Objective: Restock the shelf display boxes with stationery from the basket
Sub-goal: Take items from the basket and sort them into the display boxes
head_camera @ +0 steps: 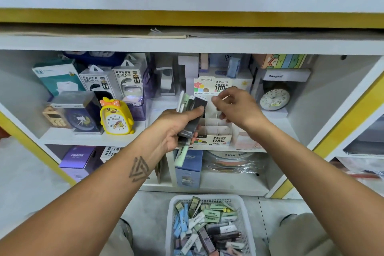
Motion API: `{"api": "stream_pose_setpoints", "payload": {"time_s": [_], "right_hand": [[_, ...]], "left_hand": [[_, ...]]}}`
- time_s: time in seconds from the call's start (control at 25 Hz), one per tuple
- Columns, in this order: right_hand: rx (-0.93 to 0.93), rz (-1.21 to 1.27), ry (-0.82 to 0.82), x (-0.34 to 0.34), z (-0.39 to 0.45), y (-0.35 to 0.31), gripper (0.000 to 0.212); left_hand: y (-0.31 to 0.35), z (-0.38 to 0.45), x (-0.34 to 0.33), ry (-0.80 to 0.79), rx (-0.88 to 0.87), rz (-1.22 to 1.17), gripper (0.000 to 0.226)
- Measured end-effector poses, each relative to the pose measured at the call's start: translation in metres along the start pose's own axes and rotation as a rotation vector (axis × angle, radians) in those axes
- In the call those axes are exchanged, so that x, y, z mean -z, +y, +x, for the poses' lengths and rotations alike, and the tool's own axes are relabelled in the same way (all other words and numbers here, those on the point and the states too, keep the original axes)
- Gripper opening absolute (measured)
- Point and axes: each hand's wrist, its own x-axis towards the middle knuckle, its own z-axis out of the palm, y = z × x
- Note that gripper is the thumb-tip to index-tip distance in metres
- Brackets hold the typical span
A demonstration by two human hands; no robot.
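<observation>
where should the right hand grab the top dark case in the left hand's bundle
Pinch the dark case at its upper end, coming from the right. That end sticks out above the left hand, whose thumb covers its middle; the right hand is already beside it.

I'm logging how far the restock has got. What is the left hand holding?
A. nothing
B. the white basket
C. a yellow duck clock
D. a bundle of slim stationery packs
D: the left hand grips a bundle of slim stationery packs in dark, green and white, held beside the divided display box, while the yellow duck clock stands on the shelf.
</observation>
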Motion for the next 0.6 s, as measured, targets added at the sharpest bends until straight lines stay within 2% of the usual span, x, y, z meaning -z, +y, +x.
{"api": "stream_pose_setpoints", "payload": {"time_s": [0.08, 0.2, 0.28, 0.4, 0.6], "right_hand": [[-0.121, 0.268, -0.089, -0.008, 0.000, -0.008, 0.027], [-0.145, 0.404, -0.103, -0.012, 0.003, -0.013, 0.026], [-0.144, 0.500, -0.115, -0.011, 0.007, -0.014, 0.018], [-0.136, 0.564, -0.127, -0.011, 0.012, -0.015, 0.010], [-0.141, 0.567, -0.102, -0.017, 0.017, -0.017, 0.012]], "left_hand": [[0.001, -0.001, -0.004, -0.050, 0.010, -0.030, 0.044], [0.002, 0.000, -0.007, -0.101, 0.028, -0.054, 0.046], [0.005, 0.002, -0.006, -0.130, 0.037, -0.089, 0.045], [0.010, 0.007, 0.001, -0.133, 0.068, -0.162, 0.043], [0.015, 0.011, 0.007, -0.080, 0.124, -0.253, 0.030]]}}
